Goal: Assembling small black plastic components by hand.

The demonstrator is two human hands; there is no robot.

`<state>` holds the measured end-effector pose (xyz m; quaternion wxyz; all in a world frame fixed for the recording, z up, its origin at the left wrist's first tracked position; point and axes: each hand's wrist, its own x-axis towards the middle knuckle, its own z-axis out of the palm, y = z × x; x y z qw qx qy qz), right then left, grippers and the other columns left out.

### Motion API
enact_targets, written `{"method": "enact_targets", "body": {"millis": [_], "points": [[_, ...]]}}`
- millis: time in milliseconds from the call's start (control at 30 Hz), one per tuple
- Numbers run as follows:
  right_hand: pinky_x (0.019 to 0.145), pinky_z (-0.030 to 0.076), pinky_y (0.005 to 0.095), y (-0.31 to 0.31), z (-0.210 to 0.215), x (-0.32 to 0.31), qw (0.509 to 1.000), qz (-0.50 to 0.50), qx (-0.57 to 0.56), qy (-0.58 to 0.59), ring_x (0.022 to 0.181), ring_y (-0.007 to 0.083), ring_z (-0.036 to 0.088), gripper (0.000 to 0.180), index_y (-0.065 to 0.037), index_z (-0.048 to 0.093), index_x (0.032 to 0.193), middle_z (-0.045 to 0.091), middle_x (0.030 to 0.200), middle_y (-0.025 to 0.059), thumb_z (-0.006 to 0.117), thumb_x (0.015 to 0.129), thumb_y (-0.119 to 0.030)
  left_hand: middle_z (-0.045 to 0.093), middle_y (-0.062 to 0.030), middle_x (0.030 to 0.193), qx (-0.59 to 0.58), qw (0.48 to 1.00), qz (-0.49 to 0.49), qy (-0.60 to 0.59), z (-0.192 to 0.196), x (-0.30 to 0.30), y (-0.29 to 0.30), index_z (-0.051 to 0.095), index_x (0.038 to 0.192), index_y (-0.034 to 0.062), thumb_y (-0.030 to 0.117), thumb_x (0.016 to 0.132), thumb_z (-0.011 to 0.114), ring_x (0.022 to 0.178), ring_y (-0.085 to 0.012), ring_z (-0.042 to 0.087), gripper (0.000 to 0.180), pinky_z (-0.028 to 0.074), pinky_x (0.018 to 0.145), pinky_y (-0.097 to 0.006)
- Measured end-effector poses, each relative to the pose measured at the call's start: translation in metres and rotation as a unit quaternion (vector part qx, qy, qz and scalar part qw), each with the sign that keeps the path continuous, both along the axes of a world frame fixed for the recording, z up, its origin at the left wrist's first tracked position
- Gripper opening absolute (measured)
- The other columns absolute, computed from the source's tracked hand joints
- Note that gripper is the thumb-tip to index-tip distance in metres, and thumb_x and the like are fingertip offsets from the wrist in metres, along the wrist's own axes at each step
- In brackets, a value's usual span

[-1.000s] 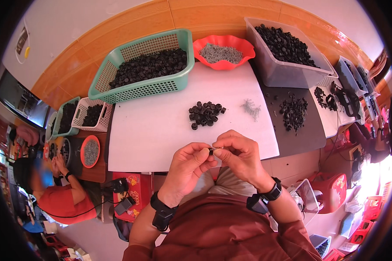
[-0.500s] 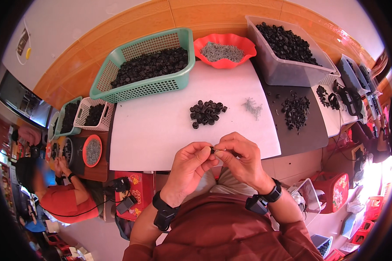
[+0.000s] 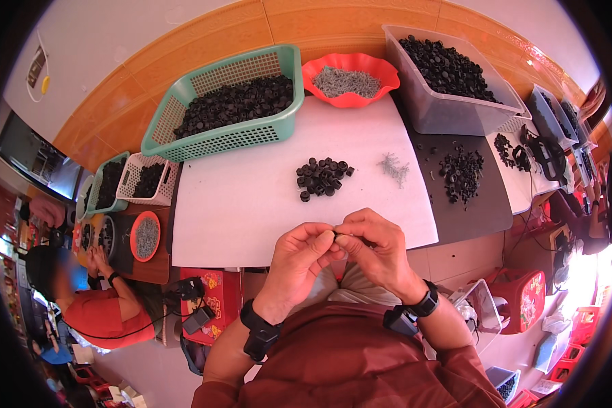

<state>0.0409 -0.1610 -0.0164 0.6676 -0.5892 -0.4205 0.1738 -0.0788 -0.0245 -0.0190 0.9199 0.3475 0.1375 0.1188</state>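
My left hand point(image 3: 300, 257) and my right hand point(image 3: 375, 246) meet at the fingertips just off the near edge of the white sheet point(image 3: 251, 224). Between them a small black plastic part point(image 3: 335, 234) shows, mostly covered by the fingers. My left thumb and index finger pinch it. The right thumb and fingers are pinched together against its other side; whatever they grip is hidden. Beyond the hands lies a heap of black plastic caps point(image 3: 323, 178) on the sheet. To its right is a small loose pile of thin silvery pieces, perhaps screws point(image 3: 393, 168).
At the back stand a green basket point(image 3: 238, 132) of black parts, a red wavy-rimmed bowl point(image 3: 350, 100) of silvery pieces and a clear bin point(image 3: 449, 122) of black parts. More black pieces point(image 3: 461, 173) lie on the dark mat. A person in red point(image 3: 109, 313) sits at the left.
My fingertips have drawn slightly closer together around the black part. A thin shiny piece visible between them earlier is now hidden. The piles on the sheet look unchanged.
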Motion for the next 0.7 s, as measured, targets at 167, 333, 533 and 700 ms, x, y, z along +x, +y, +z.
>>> {"method": "enact_targets", "body": {"millis": [167, 333, 533, 700], "points": [[0.062, 0.052, 0.0282, -0.005, 0.007, 0.0, 0.992, -0.039, -0.044, -0.108, 0.072, 0.0148, 0.063, 0.024, -0.002, 0.073, 0.111, 0.066, 0.103, 0.0106, 0.078, 0.087, -0.005, 0.071, -0.007, 0.103, 0.007, 1.0, 0.016, 0.023, 0.0, 0.001, -0.004, 0.067, 0.112, 0.0017, 0.012, 0.099, 0.069, 0.09, -0.0154, 0.069, 0.017, 0.059, 0.083, -0.031], [0.058, 0.051, 0.0292, -0.004, 0.002, 0.003, 0.988, -0.049, -0.032, -0.143, 0.068, 0.0166, 0.062, 0.031, -0.003, 0.072, 0.114, 0.066, 0.106, 0.0117, 0.08, 0.085, -0.008, 0.071, -0.0052, 0.102, 0.006, 1.0, 0.02, 0.024, 0.001, 0.001, -0.006, 0.067, 0.111, 0.0026, 0.013, 0.099, 0.069, 0.092, -0.0138, 0.068, 0.016, 0.057, 0.083, -0.03], [0.059, 0.052, 0.0311, -0.007, 0.003, 0.004, 0.984, -0.039, -0.044, -0.17, 0.07, 0.0218, 0.064, 0.033, -0.001, 0.07, 0.118, 0.065, 0.107, 0.0146, 0.078, 0.087, -0.008, 0.071, -0.0049, 0.106, 0.004, 1.0, -0.012, 0.01, -0.005, 0.0, 0.0, 0.065, 0.114, 0.0043, 0.011, 0.099, 0.069, 0.095, -0.0136, 0.068, 0.017, 0.057, 0.084, -0.031], [0.063, 0.054, 0.033, -0.007, 0.003, 0.004, 0.985, -0.023, -0.038, -0.166, 0.076, 0.0246, 0.068, 0.034, 0.0, 0.067, 0.123, 0.064, 0.108, 0.0157, 0.074, 0.09, -0.006, 0.071, -0.0051, 0.107, -0.008, 0.999, -0.009, 0.032, 0.009, 0.003, -0.004, 0.062, 0.124, 0.0037, 0.012, 0.101, 0.065, 0.098, -0.0139, 0.068, 0.025, 0.057, 0.086, -0.031]]}}
